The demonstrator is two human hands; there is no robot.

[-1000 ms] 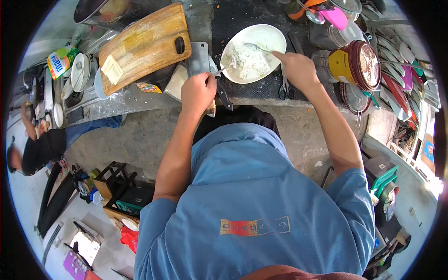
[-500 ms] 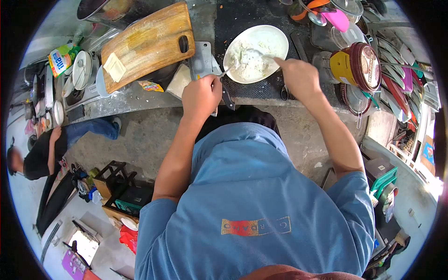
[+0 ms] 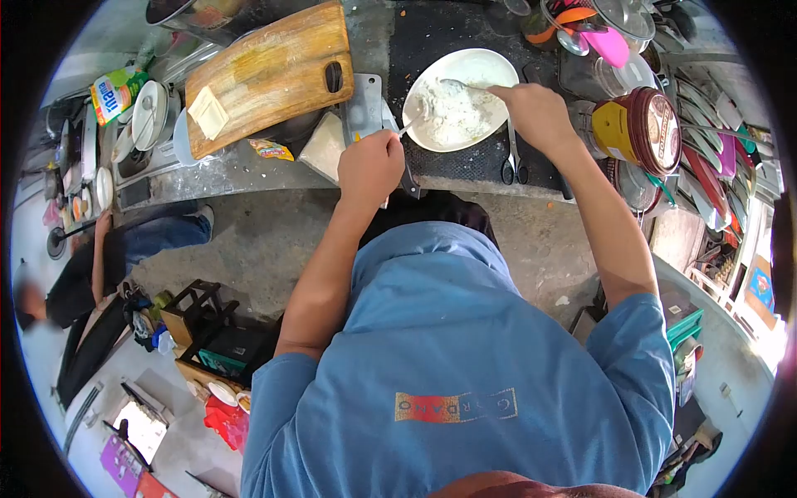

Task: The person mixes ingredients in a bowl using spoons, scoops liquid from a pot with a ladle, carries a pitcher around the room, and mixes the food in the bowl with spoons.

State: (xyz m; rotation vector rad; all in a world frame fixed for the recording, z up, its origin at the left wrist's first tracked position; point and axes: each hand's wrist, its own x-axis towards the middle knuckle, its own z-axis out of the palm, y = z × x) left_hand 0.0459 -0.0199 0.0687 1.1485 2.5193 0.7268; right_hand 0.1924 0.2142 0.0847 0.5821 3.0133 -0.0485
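A white oval bowl (image 3: 415, 137) on the counter holds a crumbly white mixture (image 3: 457, 116). My right hand (image 3: 544, 120) is closed on the handle of a metal spoon (image 3: 455, 85), whose tip rests in the mixture at the bowl's far side. At the bowl's left rim, my left hand (image 3: 371, 166) grips a thin metal utensil (image 3: 408, 129); its head lies in the mixture, too covered to name its kind. Beside that hand lie a black-handled knife (image 3: 410, 184) and a pale block (image 3: 324, 149). Scissors (image 3: 513, 162) lie right of the bowl, below my right wrist.
A wooden cutting board (image 3: 274, 75) bearing pale flat slices (image 3: 208, 114) is at the left. A yellow jar with a brown lid (image 3: 635, 129) stands right of my right forearm, near upright utensils (image 3: 606, 41). Another person (image 3: 83, 266) is at the far left.
My right hand and the spoon have shifted slightly; the spoon now lies higher in the bowl and shows more clearly. The scissors are more exposed. The other person's arm has moved.
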